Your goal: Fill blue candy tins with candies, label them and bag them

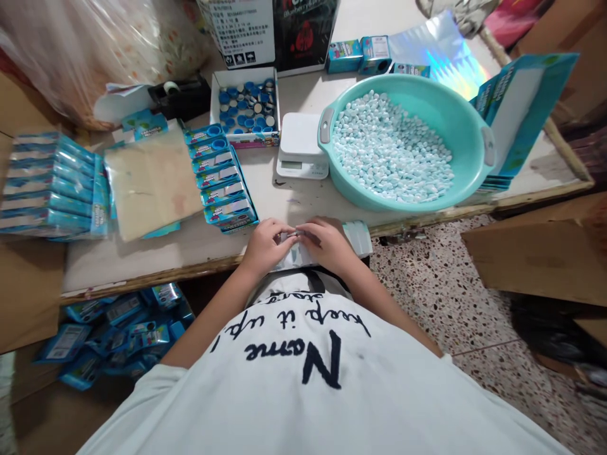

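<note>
At the table's near edge, my left hand (268, 245) and my right hand (328, 243) meet with fingertips pinched together. They are closed on the edge of a silvery foil sheet (359, 238), which shows below the hands and to the right of them. The exact spot between the fingertips is small and partly hidden. Just beyond the left hand stands a row of blue printed boxes (226, 193). Ahead of the right hand is a turquoise basin (351, 197) holding many pale blue and white tablets (389, 148). A white kitchen scale (301, 144) sits against the basin's left side.
An open carton (245, 140) holds blue caps (246, 104). On the left lie wrapped blue boxes (52, 183) and a beige sheet (152, 180). A black tape dispenser (183, 98) is behind. Flat blue cartons (526, 114) stand right. Below left, a cardboard box holds blue packs (121, 335).
</note>
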{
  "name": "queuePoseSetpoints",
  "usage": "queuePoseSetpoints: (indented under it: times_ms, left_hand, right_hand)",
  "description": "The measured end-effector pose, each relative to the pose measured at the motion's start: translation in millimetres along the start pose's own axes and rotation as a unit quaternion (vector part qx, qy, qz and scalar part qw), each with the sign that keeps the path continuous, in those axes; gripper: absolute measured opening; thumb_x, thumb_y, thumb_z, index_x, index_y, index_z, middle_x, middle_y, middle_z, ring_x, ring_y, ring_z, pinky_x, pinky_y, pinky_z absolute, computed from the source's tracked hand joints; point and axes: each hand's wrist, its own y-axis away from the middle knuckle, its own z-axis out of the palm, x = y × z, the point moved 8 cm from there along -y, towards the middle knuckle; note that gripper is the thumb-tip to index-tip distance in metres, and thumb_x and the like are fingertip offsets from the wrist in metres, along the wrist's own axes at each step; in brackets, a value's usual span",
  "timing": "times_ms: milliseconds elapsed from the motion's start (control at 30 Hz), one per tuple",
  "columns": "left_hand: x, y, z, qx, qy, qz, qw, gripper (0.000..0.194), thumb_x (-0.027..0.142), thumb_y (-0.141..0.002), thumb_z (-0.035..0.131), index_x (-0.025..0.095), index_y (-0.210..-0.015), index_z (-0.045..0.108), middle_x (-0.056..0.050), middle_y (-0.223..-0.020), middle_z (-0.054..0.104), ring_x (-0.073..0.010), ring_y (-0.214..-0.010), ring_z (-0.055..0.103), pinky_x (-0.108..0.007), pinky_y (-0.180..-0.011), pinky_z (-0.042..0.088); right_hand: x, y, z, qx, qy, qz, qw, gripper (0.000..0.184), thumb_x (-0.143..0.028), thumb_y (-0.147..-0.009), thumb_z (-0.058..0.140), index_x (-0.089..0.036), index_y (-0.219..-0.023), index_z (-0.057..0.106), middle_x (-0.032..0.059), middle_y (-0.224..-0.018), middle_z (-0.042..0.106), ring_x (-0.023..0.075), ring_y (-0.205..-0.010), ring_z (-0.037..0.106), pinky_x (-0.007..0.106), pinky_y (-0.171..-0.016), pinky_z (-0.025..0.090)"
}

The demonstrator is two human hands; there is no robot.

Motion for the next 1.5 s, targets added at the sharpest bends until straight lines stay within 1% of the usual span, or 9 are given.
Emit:
queuePoseSetpoints:
  times_ms: [200, 433, 633, 733, 867, 1100, 1267, 1433, 1500]
  left_hand:
    - [-3.6, 1.2, -0.9, -0.018, 0.023, -0.028, 0.999, 0.012, 0.029, -0.086, 0.074, 0.021, -0.095, 0.078, -0.005, -0.091, 0.071, -0.0181, -0.084, 0.065, -0.031, -0.073, 0.048]
    - [-10.1, -0.2, 0.4, -0.033, 0.047, -0.053, 0.997, 0.01, 0.028, -0.085, 0.073, 0.021, -0.091, 0.078, -0.004, -0.089, 0.07, -0.0171, -0.081, 0.064, -0.03, -0.07, 0.047]
    - [-11.7, -1.3, 2.0, -0.023, 0.033, -0.072, 0.997, 0.007, 0.025, -0.082, 0.075, 0.022, -0.088, 0.078, -0.002, -0.084, 0.068, -0.0147, -0.07, 0.059, -0.029, -0.064, 0.045]
    - [-2.7, 1.9, -1.1, -0.004, 0.009, -0.044, 0.999, 0.007, 0.024, -0.085, 0.073, 0.022, -0.089, 0.078, -0.003, -0.086, 0.07, -0.0169, -0.078, 0.064, -0.031, -0.072, 0.049]
    - [8.2, 8.8, -3.4, 0.018, -0.037, -0.002, 0.999, 0.009, 0.024, -0.089, 0.07, 0.022, -0.095, 0.077, -0.005, -0.092, 0.071, -0.0202, -0.092, 0.066, -0.035, -0.085, 0.051]
    - [9.3, 11.2, -1.5, 0.02, -0.061, 0.026, 0.998, 0.008, 0.026, -0.091, 0.069, 0.022, -0.093, 0.075, -0.005, -0.094, 0.07, -0.0208, -0.094, 0.065, -0.036, -0.087, 0.051]
    - [19.5, 13.0, -0.9, 0.008, -0.108, 0.069, 0.992, 0.009, 0.025, -0.091, 0.066, 0.021, -0.096, 0.073, -0.008, -0.104, 0.07, -0.0236, -0.104, 0.063, -0.041, -0.097, 0.049]
    - [28.7, 16.1, 0.3, 0.005, -0.107, 0.117, 0.987, 0.004, 0.023, -0.091, 0.066, 0.021, -0.092, 0.07, -0.008, -0.099, 0.072, -0.0231, -0.099, 0.064, -0.043, -0.096, 0.051]
    - [30.7, 17.5, 0.2, 0.013, -0.101, 0.136, 0.985, 0.004, 0.022, -0.091, 0.065, 0.021, -0.091, 0.069, -0.007, -0.099, 0.073, -0.0226, -0.1, 0.065, -0.045, -0.101, 0.051]
  right_hand:
    - [10.4, 4.5, 2.4, 0.026, -0.018, 0.008, 0.999, 0.019, -0.024, -0.098, 0.061, -0.022, -0.108, 0.077, 0.0069, -0.102, 0.074, 0.0204, -0.086, 0.065, 0.032, -0.078, 0.048]
    - [11.5, 3.9, 3.8, 0.026, -0.024, 0.013, 0.999, 0.019, -0.025, -0.097, 0.062, -0.022, -0.105, 0.078, 0.0067, -0.1, 0.074, 0.0197, -0.085, 0.066, 0.031, -0.076, 0.048]
    - [10.9, 3.5, 3.4, 0.026, -0.015, 0.014, 0.999, 0.018, -0.024, -0.097, 0.063, -0.022, -0.105, 0.078, 0.0065, -0.1, 0.074, 0.0193, -0.086, 0.066, 0.03, -0.077, 0.048]
    - [10.3, 3.5, 2.9, 0.029, -0.009, 0.015, 0.999, 0.018, -0.023, -0.096, 0.063, -0.021, -0.105, 0.079, 0.0064, -0.1, 0.074, 0.0189, -0.084, 0.066, 0.029, -0.076, 0.047]
    - [8.5, 3.1, 1.7, 0.034, 0.007, 0.005, 0.999, 0.017, -0.023, -0.096, 0.064, -0.022, -0.104, 0.079, 0.0064, -0.098, 0.074, 0.0199, -0.086, 0.066, 0.031, -0.08, 0.048]
    - [9.1, 3.4, 2.4, 0.03, 0.005, 0.007, 1.0, 0.019, -0.025, -0.097, 0.062, -0.022, -0.105, 0.079, 0.0067, -0.098, 0.074, 0.0205, -0.085, 0.066, 0.032, -0.08, 0.048]
    - [10.3, 3.2, 2.7, 0.028, 0.001, 0.011, 1.0, 0.02, -0.026, -0.097, 0.061, -0.023, -0.106, 0.079, 0.0072, -0.1, 0.075, 0.0207, -0.086, 0.066, 0.033, -0.08, 0.049]
    - [9.7, 2.0, 2.4, 0.029, 0.01, 0.013, 0.999, 0.019, -0.027, -0.097, 0.062, -0.023, -0.104, 0.08, 0.0067, -0.096, 0.075, 0.0212, -0.086, 0.066, 0.033, -0.081, 0.048]
    - [10.0, 1.8, 2.8, 0.028, 0.008, 0.015, 0.999, 0.019, -0.027, -0.097, 0.063, -0.023, -0.103, 0.08, 0.0067, -0.096, 0.075, 0.0209, -0.085, 0.066, 0.033, -0.08, 0.048]
